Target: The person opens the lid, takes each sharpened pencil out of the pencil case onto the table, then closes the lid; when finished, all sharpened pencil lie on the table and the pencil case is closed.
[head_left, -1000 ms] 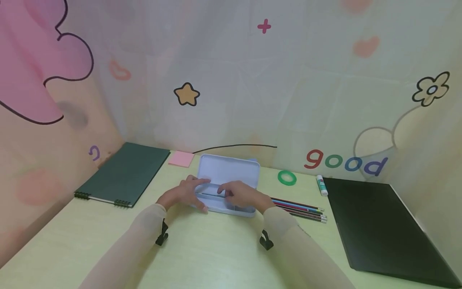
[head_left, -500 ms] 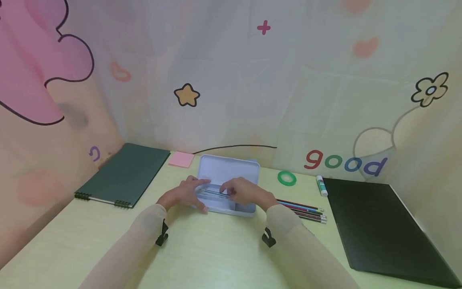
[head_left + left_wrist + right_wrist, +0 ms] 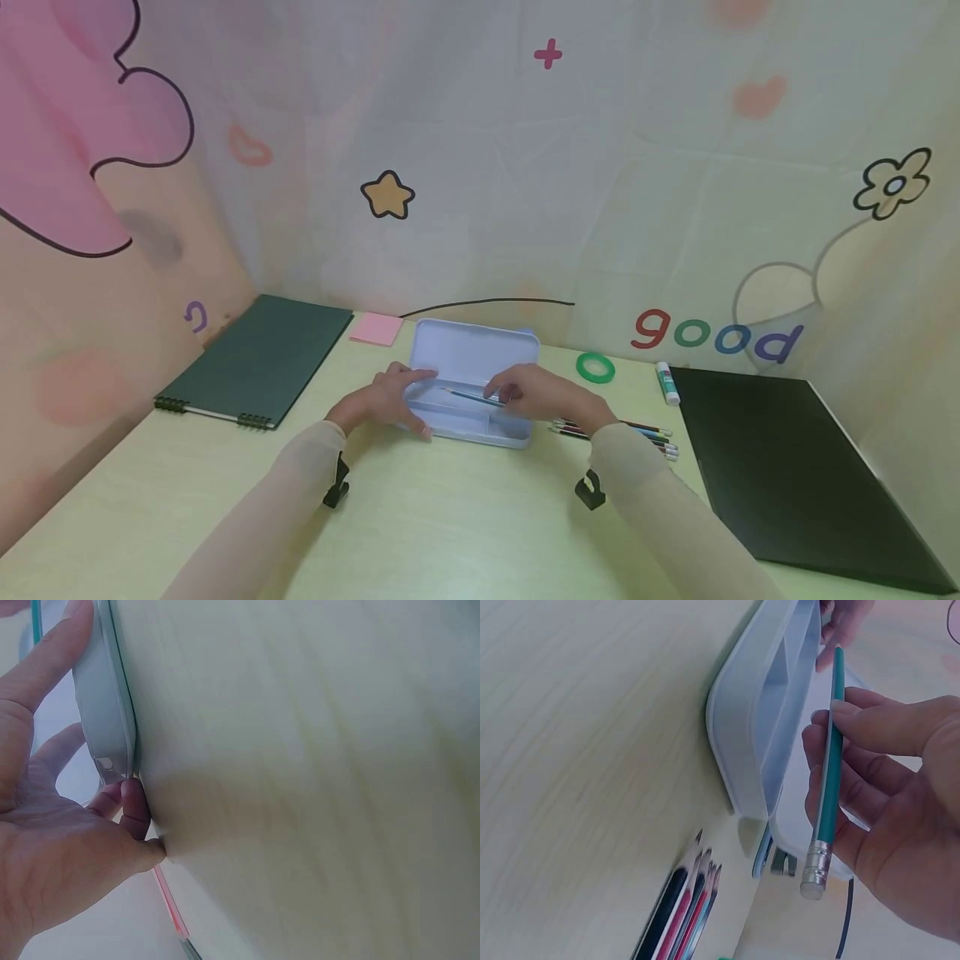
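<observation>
A pale blue pencil case (image 3: 476,348) lies on the table with its lid raised at the back. My left hand (image 3: 386,396) grips the left end of the case, thumb along its front wall and index finger toward the hinge side. In the left wrist view, other fingers bend beside the rounded end of the case (image 3: 105,694). My right hand (image 3: 538,392) pinches a teal pencil (image 3: 829,780) between thumb and fingers, eraser end toward the wrist. Seen from the head, the pencil (image 3: 467,395) slants above the case's long compartment, its tip pointing left.
Several pencils (image 3: 686,904) lie in a bundle right of the case, partly behind my right forearm. Farther right are a green tape roll (image 3: 597,380), a glue stick (image 3: 667,384) and a black board (image 3: 795,467). Pink sticky notes (image 3: 377,329) and a dark green spiral notebook (image 3: 262,358) lie left.
My right hand has lifted the pencil from inside the case and moved right and slightly up with it. The left hand stays on the case.
</observation>
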Motion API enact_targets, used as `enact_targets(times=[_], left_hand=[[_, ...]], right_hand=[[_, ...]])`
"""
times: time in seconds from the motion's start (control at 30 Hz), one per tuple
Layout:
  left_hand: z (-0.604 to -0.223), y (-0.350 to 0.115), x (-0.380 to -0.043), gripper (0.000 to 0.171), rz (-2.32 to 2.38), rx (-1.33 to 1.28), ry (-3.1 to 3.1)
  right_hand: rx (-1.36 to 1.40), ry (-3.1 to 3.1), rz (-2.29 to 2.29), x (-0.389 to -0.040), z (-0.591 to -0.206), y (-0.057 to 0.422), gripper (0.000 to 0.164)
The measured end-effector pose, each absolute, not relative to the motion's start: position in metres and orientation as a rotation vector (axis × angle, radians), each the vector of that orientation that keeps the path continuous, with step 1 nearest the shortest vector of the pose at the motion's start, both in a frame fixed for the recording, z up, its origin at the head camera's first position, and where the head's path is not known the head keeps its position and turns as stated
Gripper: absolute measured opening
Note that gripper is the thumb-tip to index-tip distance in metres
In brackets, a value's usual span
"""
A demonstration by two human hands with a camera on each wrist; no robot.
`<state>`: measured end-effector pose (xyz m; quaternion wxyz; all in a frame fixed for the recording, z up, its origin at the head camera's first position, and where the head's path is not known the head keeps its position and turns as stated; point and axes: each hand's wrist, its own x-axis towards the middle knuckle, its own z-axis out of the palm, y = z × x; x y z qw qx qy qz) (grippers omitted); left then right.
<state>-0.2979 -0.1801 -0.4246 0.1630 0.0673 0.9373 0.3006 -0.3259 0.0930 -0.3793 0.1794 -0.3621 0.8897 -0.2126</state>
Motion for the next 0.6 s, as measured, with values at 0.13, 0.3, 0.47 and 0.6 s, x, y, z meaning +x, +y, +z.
enact_targets(times=[0.13,0.3,0.47,0.6], left_hand=[[-0.425,-0.181,-0.298,0.098,0.862,0.206,2.672],[-0.426,-0.181,-0.3,0.098,0.865,0.212,2.673],[-0.427,-0.182,-0.299,0.098,0.876,0.227,2.677],[-0.428,-0.183,-0.298,0.099,0.885,0.249,2.679]], right_hand=[[-0.982,2.506,-0.631,-0.324,-0.378,0.111,0.029],[-0.958,2.534,-0.631,-0.324,-0.38,0.135,0.029],[-0.914,2.524,-0.662,-0.32,-0.38,0.155,0.029],[-0.944,2.524,-0.658,-0.315,-0.378,0.169,0.028]])
